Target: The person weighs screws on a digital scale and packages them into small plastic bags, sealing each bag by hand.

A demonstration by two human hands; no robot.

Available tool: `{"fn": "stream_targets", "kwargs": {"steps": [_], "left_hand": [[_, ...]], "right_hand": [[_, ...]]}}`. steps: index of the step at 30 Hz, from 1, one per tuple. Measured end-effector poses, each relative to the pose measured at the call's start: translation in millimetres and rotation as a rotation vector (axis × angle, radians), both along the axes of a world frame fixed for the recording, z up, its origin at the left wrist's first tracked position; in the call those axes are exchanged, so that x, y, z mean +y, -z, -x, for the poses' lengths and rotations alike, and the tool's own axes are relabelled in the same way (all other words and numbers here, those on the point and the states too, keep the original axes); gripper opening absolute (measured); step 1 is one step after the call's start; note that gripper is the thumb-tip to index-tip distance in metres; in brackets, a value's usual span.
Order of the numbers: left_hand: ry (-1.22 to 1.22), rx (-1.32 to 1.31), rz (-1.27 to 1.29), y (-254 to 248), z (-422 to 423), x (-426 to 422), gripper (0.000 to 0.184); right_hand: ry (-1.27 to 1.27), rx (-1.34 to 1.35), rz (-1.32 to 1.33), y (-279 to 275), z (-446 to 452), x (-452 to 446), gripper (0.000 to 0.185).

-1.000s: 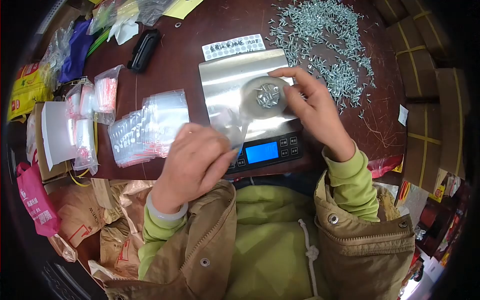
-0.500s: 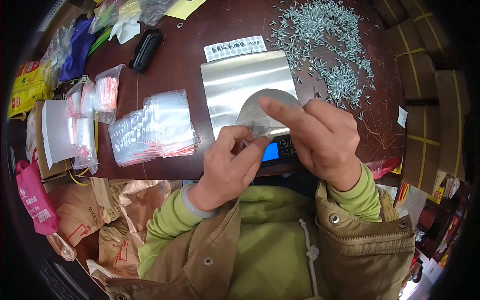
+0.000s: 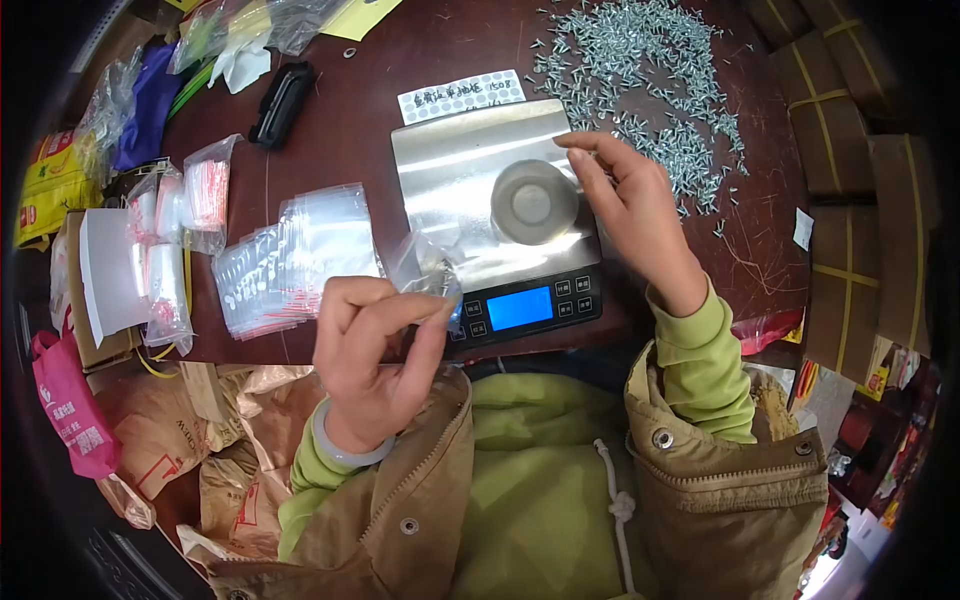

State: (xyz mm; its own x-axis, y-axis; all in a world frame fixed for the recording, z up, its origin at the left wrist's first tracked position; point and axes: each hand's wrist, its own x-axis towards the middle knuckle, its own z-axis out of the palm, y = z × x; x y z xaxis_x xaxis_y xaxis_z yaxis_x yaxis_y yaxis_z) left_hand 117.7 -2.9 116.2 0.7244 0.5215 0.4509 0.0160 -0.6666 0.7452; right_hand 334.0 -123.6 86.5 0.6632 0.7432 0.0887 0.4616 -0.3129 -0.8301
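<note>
My left hand (image 3: pixel 375 350) pinches the top of a small clear plastic bag (image 3: pixel 425 265) between thumb and fingers, in front of the scale's left edge. A few small metal pieces, apparently screws, show inside the bag. A round metal cup (image 3: pixel 535 203) stands upright on the steel plate of the digital scale (image 3: pixel 450 160). My right hand (image 3: pixel 630 205) is beside the cup's upper right rim, thumb and index finger slightly apart, holding nothing. The scale's blue display (image 3: pixel 520 308) is lit; its digits are unreadable. A pile of loose screws (image 3: pixel 640 60) lies beyond my right hand.
Flat zip bags (image 3: pixel 325 235) lie fanned out left of the scale. Further left are bundled bags (image 3: pixel 207 185) and an open carton (image 3: pixel 105 270). A black holder (image 3: pixel 283 105) and a handwritten label sheet (image 3: pixel 460 97) lie behind. Cardboard boxes (image 3: pixel 845 240) are stacked at the right.
The cup, earlier tilted between my hands, now stands on the scale. My left hand has moved left with the bag, and my right hand has moved up with its fingers free.
</note>
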Motion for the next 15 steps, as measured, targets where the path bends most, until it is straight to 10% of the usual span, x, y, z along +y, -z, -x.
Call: {"fn": "stream_targets", "kwargs": {"steps": [6,15], "left_hand": [[0.007,-0.008,-0.023,-2.1,1.8,1.3,0.019],[0.137,-0.032,-0.101,-5.6,5.1,6.7,0.013]], "right_hand": [[-0.13,-0.369,-0.118,12.9,21.6,22.0,0.015],[0.003,0.12,-0.263,-1.6,19.7,16.4,0.014]]}}
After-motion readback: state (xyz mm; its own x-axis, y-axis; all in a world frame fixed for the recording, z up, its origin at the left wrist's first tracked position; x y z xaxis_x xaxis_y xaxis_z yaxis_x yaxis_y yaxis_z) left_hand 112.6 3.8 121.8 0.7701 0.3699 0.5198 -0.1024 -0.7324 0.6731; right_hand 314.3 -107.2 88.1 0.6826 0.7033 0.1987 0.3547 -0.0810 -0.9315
